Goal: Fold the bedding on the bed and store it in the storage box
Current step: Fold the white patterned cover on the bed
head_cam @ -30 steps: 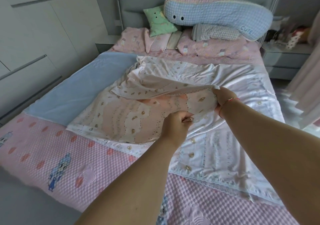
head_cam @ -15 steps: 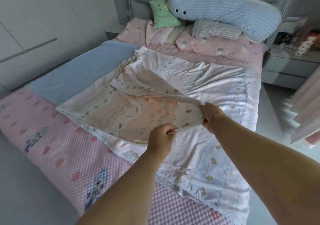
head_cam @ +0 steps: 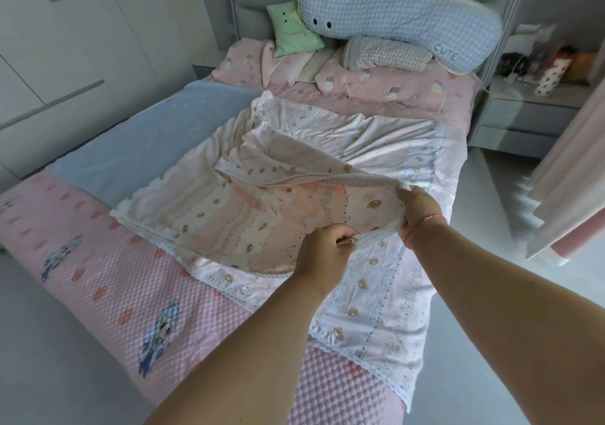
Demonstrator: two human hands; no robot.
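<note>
A thin white quilt (head_cam: 376, 149) with small bear prints and a lace edge lies spread over the right half of the bed (head_cam: 108, 280). One corner of it is lifted and turned back, showing its pinkish underside. My left hand (head_cam: 322, 244) pinches the lower edge of that raised flap. My right hand (head_cam: 417, 211), with a red string at the wrist, grips the flap's corner a little farther right. The flap hangs between both hands above the flat part of the quilt. No storage box is in view.
A blue sheet (head_cam: 147, 139) lies on the bed's left side. Pink pillows (head_cam: 393, 87), a green cushion (head_cam: 293, 30) and a long blue checked cushion (head_cam: 402, 15) sit at the headboard. A nightstand (head_cam: 523, 110) and pink curtain (head_cam: 576, 169) stand right; grey wardrobes (head_cam: 82, 48) left.
Both hands, still holding the flap, have come nearer to me and a little right, drawing the corner back over the quilt. The view has shifted so the bed sits more diagonally.
</note>
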